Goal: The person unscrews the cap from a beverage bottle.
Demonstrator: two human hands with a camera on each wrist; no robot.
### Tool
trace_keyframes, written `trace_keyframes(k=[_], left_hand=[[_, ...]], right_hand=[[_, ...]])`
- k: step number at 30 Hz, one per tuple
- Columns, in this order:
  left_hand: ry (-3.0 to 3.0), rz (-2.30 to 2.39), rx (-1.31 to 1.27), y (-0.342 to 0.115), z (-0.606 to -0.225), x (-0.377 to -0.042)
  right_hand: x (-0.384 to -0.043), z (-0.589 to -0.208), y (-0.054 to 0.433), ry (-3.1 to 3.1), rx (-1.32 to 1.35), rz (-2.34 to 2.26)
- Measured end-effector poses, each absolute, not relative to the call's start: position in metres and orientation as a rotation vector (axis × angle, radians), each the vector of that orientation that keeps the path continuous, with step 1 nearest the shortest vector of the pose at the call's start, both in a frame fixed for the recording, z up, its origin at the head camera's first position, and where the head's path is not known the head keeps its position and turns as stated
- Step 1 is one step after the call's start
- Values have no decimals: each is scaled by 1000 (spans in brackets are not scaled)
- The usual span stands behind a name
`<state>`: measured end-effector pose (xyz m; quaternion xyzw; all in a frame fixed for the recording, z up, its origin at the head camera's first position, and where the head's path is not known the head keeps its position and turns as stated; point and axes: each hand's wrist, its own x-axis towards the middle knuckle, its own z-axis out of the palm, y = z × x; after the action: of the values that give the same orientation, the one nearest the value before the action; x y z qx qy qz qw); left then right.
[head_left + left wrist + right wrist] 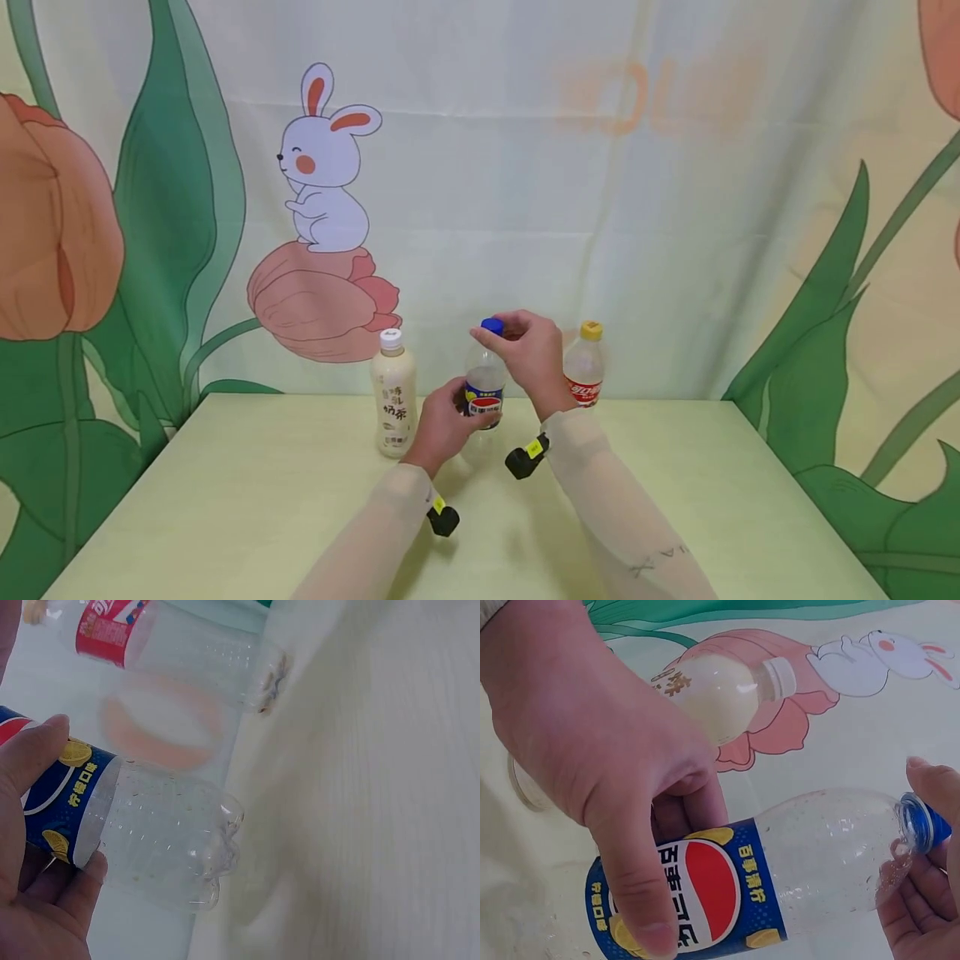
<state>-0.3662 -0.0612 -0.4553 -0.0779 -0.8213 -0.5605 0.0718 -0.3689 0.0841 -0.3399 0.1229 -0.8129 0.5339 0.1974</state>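
Note:
A clear plastic bottle [486,362] with a blue, red and white label stands upright between my two hands. My left hand [441,423] grips it round the label [705,889], thumb across the front. At the top, my right hand [534,354] pinches the blue cap [492,326] between thumb and fingers. The right wrist view shows that cap on the bottle's neck, with right fingers [922,900] beside it. Only clear plastic with small droplets shows below the label [161,832] in the left wrist view.
A milk tea bottle [393,400] with a white cap stands left of my left hand. Behind my right wrist is a clear bottle [585,362] with a red label and yellow cap. The pale table [247,500] meets a printed curtain [480,192] at its back edge.

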Motion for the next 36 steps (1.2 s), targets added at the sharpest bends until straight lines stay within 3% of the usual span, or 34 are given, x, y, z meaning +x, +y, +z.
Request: trace_keyframes(k=[36], left_hand=[[-2485, -1788, -404, -76, -423, -292]], right_hand=[[-302, -312, 95, -2249, 506, 1586]])
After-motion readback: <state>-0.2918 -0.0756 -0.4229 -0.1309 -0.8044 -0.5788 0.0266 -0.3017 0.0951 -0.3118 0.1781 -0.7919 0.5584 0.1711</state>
